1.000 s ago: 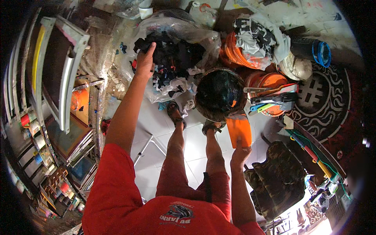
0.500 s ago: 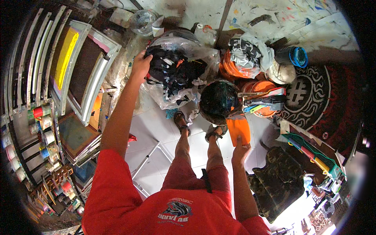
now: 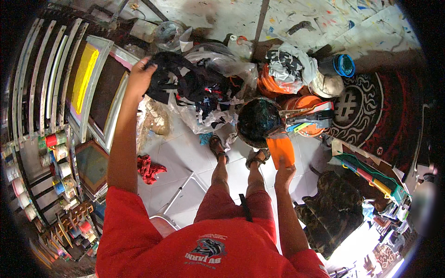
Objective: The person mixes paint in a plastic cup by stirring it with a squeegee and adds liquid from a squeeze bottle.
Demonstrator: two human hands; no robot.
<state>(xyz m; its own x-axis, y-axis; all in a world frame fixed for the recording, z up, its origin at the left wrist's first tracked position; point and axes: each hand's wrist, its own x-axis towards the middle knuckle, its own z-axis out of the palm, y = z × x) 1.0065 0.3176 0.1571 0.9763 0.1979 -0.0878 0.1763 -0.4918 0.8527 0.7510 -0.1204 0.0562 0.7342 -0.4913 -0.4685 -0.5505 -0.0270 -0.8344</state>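
Note:
My left hand [image 3: 139, 78] is closed on a black cloth [image 3: 164, 76], which trails out of a heap of dark rags [image 3: 208, 85] in a clear plastic bag [image 3: 222, 60]. A flat orange scraper-like piece [image 3: 281, 150] is held by its near end in my right hand [image 3: 284, 173]. The far end of that piece is dark and lies over the near right rim of a round, black-stained container [image 3: 257, 121]. Several long-handled tools [image 3: 308, 116] rest across an orange bucket [image 3: 316, 103] just to the right.
Framed screens [image 3: 88, 88] lean at the left, above a rack of small jars [image 3: 58, 157]. A red cloth [image 3: 150, 170] and metal legs [image 3: 178, 194] are on the tiled floor [image 3: 190, 157]. A camouflage cloth [image 3: 329, 211] lies right. A blue-rimmed bucket [image 3: 344, 65] stands far right.
My left hand has moved left and slightly away from me, drawing the black cloth partly out of the bag. My right hand keeps hold of the orange piece in nearly the same place.

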